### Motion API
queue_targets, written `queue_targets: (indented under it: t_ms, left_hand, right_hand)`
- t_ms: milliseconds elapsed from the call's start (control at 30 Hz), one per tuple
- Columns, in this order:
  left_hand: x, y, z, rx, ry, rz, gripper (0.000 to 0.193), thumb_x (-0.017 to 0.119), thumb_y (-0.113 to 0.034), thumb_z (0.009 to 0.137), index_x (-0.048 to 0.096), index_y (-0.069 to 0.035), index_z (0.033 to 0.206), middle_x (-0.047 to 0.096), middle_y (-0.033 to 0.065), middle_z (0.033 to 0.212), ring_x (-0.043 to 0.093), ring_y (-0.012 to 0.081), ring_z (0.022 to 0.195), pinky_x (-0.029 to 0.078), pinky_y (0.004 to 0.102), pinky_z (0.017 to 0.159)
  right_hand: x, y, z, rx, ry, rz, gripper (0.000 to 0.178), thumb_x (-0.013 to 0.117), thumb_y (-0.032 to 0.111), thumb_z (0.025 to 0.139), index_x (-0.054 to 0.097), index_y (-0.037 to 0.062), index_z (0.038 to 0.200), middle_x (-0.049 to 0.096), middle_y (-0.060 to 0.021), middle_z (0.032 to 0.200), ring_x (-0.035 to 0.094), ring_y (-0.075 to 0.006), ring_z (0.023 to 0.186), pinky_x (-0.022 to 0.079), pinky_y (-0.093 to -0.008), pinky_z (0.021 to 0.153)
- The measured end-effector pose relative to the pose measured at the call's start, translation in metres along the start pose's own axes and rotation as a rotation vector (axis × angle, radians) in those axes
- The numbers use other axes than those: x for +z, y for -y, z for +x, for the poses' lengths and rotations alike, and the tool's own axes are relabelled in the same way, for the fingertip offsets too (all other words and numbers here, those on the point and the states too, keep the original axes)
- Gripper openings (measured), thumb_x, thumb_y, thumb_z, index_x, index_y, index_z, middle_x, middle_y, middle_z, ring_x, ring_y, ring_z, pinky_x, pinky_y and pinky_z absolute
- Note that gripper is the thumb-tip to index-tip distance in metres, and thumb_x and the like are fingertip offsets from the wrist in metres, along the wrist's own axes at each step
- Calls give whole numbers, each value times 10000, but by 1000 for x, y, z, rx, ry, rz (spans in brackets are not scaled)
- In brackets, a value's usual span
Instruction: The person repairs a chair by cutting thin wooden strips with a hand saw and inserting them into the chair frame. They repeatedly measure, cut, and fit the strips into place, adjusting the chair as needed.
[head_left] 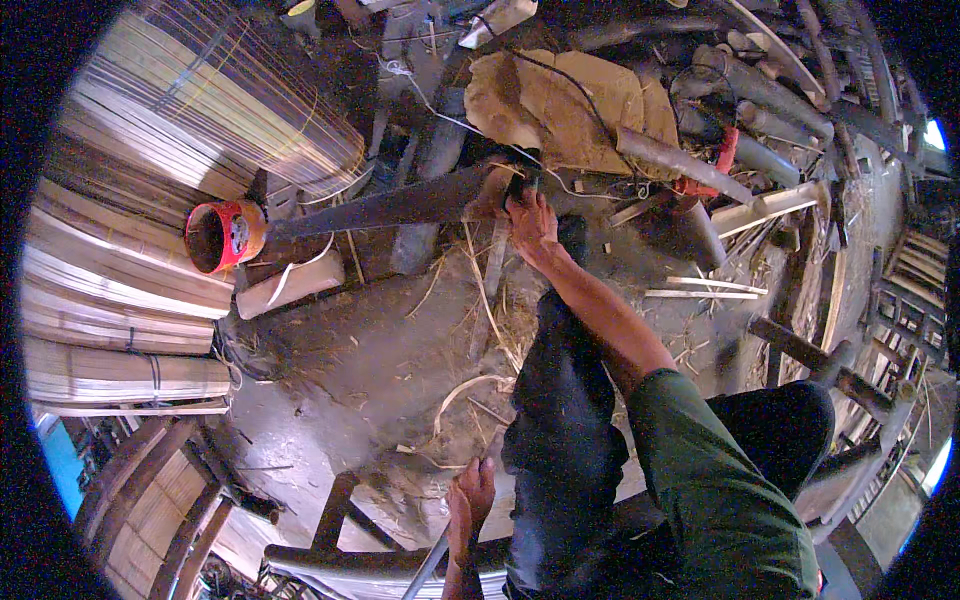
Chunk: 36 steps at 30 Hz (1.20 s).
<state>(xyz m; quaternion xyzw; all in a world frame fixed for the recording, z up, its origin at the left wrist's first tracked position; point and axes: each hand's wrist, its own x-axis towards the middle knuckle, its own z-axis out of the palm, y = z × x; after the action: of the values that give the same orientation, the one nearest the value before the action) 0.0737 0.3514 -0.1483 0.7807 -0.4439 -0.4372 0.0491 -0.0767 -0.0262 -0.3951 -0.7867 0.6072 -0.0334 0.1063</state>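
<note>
My right hand (535, 228) reaches forward past my knee and is closed round the dark end of a handsaw's grip. The handsaw (395, 203) has a long grey tapering blade pointing left, with brown wood by my fingers. Its narrow tip meets or overlaps the edge of a red and orange can (230, 236); I cannot tell if they touch. Low in the view, my left hand (470, 495) is closed beside my leg. What it holds, if anything, is hidden. A thin pale strip (432, 457) ends close to its fingertips.
Bundles of pale slats (130, 372) are stacked at the left, below a roll of thin sticks (230, 90). A brown cardboard sheet (590, 105), logs (770, 90) and a red tool (715, 165) lie at the far side. Shavings litter the floor (350, 400).
</note>
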Motion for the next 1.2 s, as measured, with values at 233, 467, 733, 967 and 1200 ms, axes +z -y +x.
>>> queue_targets:
  t_ms: [233, 467, 733, 967, 1200]
  left_hand:
    - [-1, -17, 7, 24, 28, 75, 296, 529, -338, 941, 601, -66, 850, 639, 237, 737, 628, 448, 720, 495, 532, 627]
    - [-14, -4, -25, -10, 47, 221, 240, 526, -329, 940, 603, -105, 898, 669, 204, 769, 654, 426, 751, 509, 525, 635]
    - [15, 13, -9, 291, -61, 249, 243, 541, -312, 936, 596, -82, 879, 663, 203, 749, 650, 419, 703, 510, 512, 605]
    - [22, -3, 17, 257, -38, 158, 256, 549, -316, 935, 612, -98, 818, 643, 185, 682, 644, 389, 633, 506, 486, 552]
    - [55, 60, 51, 548, -131, 286, 244, 529, -330, 945, 642, -119, 895, 648, 123, 705, 636, 310, 599, 496, 426, 528]
  right_hand:
    - [-48, -17, -20, -246, 127, -50, 668, 643, 242, 779, 421, 212, 1409, 429, -190, 1350, 451, -387, 1210, 421, -493, 964]
    - [-40, 1, -15, 8, 300, 61, 712, 682, 253, 745, 427, 250, 1410, 360, -215, 1396, 383, -424, 1252, 420, -496, 958]
    - [-16, -13, -18, -188, 69, -75, 365, 632, 342, 809, 605, 170, 1130, 420, -157, 1341, 388, -349, 1247, 354, -522, 996]
    - [-86, -55, -54, -410, -454, 10, 389, 675, 370, 817, 593, 125, 1107, 571, -111, 1186, 584, -313, 1032, 469, -470, 841]
    - [-315, -37, -75, -333, 87, 287, 320, 652, 334, 831, 600, 72, 1007, 625, -171, 751, 629, -383, 730, 489, -500, 634]
